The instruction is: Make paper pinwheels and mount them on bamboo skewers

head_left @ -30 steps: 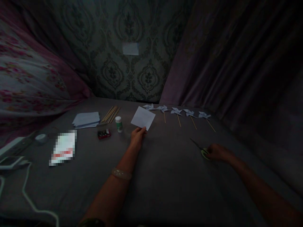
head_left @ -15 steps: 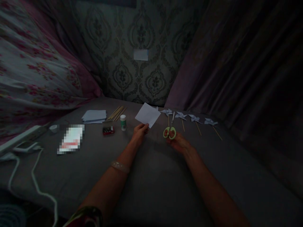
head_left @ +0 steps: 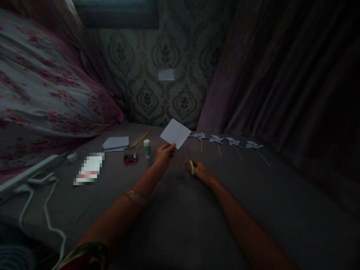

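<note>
White paper, one square sheet (head_left: 176,132), in the left hand (head_left: 164,155): pinches the near corner with thumb on top and fingers closed beneath. Holds it tilted above a grey cloth-covered surface (head_left: 182,217), far corner toward the patterned wall (head_left: 182,56), between bottle and pinwheels as seen from here.

Green-handled, thin-bladed scissors (head_left: 192,167), one pair, in the right hand (head_left: 203,171): grips the handles with fingers curled in around them, blades pointing away, near the left hand and apart from the sheet. Blades too dim and blurred to tell parted or together.

Off to the right, white folded-paper pinwheels on pale wooden sticks (head_left: 216,139): counts to four in plain view, laid in a row, sticks pointing back toward the near side.

Left of the sheet, one small upright bottle with white cap and green label (head_left: 147,149); beside it, one small red box with raised lid (head_left: 130,159), contents too small to count. Behind these, one loose bunch of pale, slim wooden sticks (head_left: 141,138), too overlapped to count, and one stack of white paper (head_left: 116,143). Farther left, one pixelated white-and-red packet (head_left: 90,168) and one long white power strip (head_left: 33,170).
</note>
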`<move>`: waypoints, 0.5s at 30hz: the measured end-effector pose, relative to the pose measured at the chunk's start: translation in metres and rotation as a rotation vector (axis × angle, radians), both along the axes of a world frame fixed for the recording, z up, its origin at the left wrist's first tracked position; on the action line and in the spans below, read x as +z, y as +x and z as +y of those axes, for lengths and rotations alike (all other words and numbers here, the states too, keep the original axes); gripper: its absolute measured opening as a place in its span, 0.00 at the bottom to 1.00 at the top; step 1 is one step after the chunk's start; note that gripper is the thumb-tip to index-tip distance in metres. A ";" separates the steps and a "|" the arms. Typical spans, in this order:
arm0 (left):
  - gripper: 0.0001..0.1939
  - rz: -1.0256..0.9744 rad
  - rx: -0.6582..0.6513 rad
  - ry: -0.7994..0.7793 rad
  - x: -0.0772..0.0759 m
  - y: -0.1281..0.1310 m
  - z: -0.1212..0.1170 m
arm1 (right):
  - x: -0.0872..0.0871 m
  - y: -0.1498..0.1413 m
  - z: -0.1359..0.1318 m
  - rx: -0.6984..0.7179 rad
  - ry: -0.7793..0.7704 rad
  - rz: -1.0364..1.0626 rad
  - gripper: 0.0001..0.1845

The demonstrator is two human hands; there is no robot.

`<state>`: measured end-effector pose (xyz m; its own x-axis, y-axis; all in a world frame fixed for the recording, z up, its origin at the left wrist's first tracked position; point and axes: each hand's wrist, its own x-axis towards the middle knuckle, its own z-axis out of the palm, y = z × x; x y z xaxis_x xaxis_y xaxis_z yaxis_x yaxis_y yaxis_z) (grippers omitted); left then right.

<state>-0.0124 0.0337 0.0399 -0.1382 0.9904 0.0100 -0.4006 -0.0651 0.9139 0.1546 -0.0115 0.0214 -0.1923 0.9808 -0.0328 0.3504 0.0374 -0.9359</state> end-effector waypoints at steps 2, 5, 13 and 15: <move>0.18 0.013 0.002 0.007 0.001 0.001 -0.002 | 0.001 -0.002 -0.003 0.066 0.026 -0.078 0.24; 0.17 0.014 0.003 0.011 -0.002 0.006 -0.005 | -0.003 -0.005 -0.003 0.102 0.064 -0.164 0.22; 0.16 0.027 -0.054 -0.008 -0.019 0.016 -0.007 | -0.020 0.000 0.006 0.126 0.101 -0.107 0.24; 0.15 0.012 -0.060 -0.021 -0.022 0.017 -0.006 | -0.022 0.000 0.007 0.121 0.095 -0.105 0.24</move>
